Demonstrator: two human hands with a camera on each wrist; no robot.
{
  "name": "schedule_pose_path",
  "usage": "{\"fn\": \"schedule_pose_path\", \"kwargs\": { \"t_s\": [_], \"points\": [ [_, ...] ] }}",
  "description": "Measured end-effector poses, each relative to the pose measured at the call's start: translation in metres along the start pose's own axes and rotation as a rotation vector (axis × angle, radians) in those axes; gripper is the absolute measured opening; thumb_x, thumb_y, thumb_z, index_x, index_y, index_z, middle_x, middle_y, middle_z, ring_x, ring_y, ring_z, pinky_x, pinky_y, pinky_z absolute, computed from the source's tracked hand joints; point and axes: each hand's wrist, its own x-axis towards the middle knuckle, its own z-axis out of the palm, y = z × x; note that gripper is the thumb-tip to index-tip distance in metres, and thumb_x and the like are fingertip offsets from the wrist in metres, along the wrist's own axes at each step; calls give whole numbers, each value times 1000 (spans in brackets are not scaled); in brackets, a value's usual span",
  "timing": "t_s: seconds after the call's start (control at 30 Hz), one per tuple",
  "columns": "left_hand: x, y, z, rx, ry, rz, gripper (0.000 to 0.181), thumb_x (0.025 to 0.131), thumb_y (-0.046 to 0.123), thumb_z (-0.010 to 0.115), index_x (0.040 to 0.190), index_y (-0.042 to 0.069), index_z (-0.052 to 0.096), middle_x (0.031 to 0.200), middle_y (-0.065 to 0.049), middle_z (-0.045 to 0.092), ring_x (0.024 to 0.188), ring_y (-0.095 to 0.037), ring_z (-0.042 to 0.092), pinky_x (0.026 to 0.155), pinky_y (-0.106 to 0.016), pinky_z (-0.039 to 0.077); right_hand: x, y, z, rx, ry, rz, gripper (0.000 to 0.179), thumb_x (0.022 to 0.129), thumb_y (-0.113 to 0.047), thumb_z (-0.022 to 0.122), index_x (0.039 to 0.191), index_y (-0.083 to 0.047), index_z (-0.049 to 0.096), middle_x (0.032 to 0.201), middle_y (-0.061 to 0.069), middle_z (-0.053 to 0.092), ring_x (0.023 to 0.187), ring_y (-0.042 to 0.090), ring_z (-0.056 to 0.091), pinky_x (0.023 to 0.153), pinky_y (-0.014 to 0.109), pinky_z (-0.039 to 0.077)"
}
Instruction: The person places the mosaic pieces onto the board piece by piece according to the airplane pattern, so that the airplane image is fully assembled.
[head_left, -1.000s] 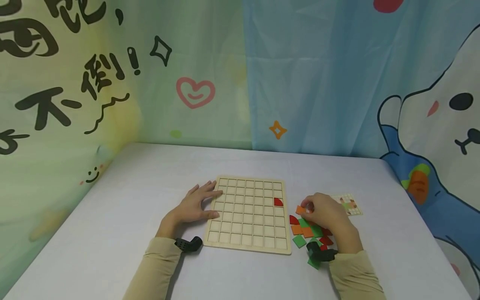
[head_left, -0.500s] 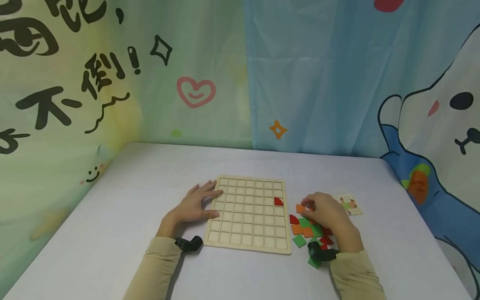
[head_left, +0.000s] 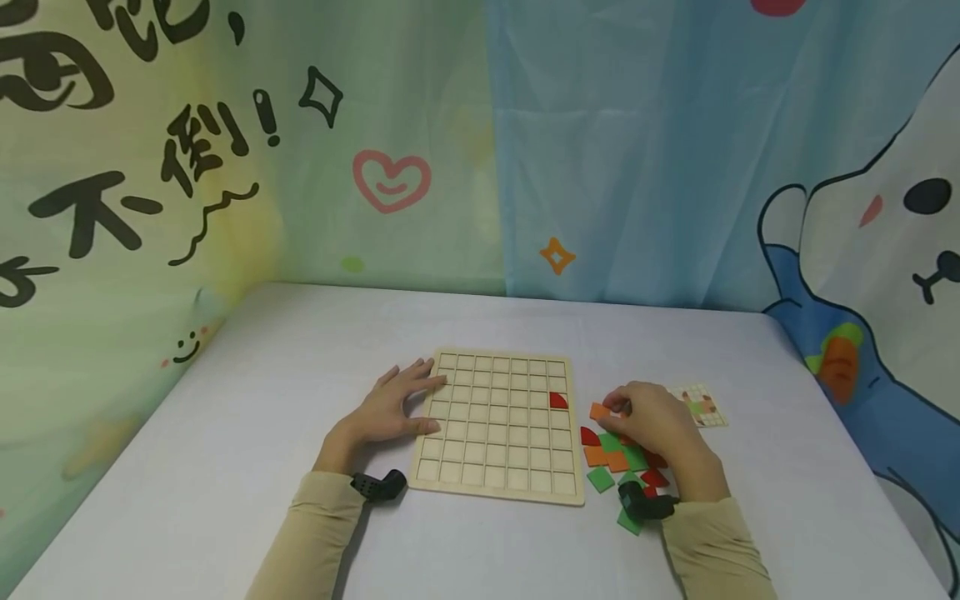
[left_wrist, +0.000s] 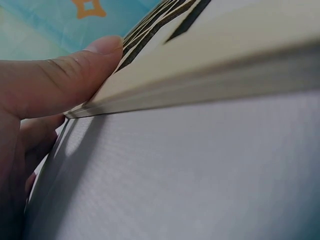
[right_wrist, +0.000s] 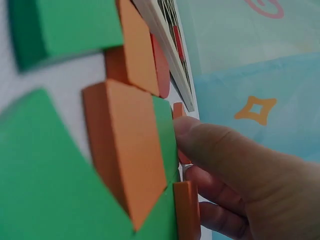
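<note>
A wooden grid board lies on the table with one red quarter-round tile in its right-hand column. My left hand rests at the board's left edge, fingers spread. The left wrist view shows the thumb lying against the board's edge. Right of the board, my right hand pinches an orange square tile between thumb and fingertips. In the right wrist view the thumb partly hides that tile.
Below the right hand is a loose pile of green tiles, orange tiles and red tiles, some under the wrist. A small pattern card lies beyond the right hand. Printed curtains hang behind the white table.
The orange tile and right fingertips have shifted very slightly away and to the left. My left hand and the board stay in place; the head view has tilted a little.
</note>
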Motion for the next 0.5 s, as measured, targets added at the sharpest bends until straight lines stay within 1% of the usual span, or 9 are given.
{"fn": "schedule_pose_path", "kwargs": {
  "t_s": [0.3,0.5],
  "points": [
    [1,-2,0,-7,7,4,76,78,52,71,142,19,46,158,-8,24,148,-26,17,121,-50,5,0,-1,-2,11,25,-18,45,79,-44,74,108,-10,71,93,3,67,82,17,56,74,37,55],
    [1,-2,1,-9,11,5,77,78,51,71,142,19,45,157,-9,25,147,-26,17,121,-50,6,-3,-5,-5,-15,60,-61,42,80,-45,73,106,-12,72,97,4,68,86,19,58,77,42,55]
  ]
}}
